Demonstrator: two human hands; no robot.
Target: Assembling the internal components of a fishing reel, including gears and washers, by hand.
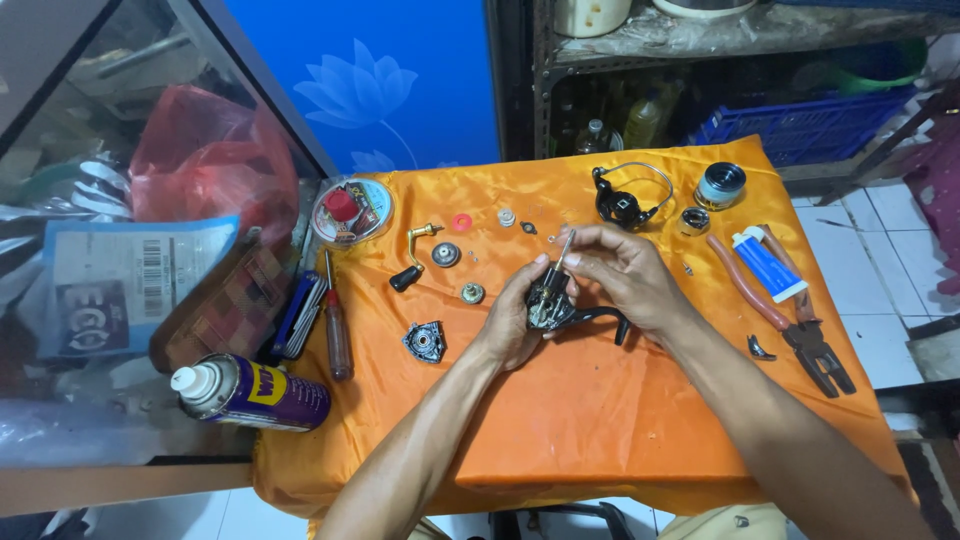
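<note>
My left hand (510, 325) grips the black reel body (548, 303) at the middle of the orange-clothed bench (600, 420), fingers closed round it. My right hand (625, 275) pinches a thin metal shaft (565, 247) standing up from the body. To the left lie a gear cover (424, 342), a crank handle (412, 262) and a screwdriver (336, 325); pliers (800, 325) lie right.
</note>
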